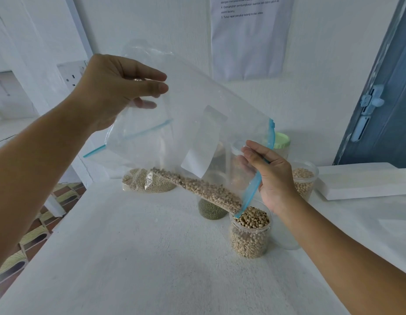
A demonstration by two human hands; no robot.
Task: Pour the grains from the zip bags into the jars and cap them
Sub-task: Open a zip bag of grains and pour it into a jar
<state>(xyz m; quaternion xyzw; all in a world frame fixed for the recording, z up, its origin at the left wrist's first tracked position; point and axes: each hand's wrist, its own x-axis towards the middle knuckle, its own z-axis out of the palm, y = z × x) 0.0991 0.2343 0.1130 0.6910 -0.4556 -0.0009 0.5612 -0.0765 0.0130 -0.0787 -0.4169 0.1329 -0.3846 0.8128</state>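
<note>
The white table (152, 258) spreads wide and bare toward you, its left edge dropping to patterned floor. You hold the zip bag (197, 114) tilted, long axis running from upper left down to lower right, its blue-zipped mouth over the open jar (251, 235) of beans. Your left hand (111, 87) pinches the raised bottom corner; your right hand (272, 176) grips the zip edge. Behind stand a jar of green grains (212, 210), another bean jar (304, 180) and a green-lidded jar (281, 142).
</note>
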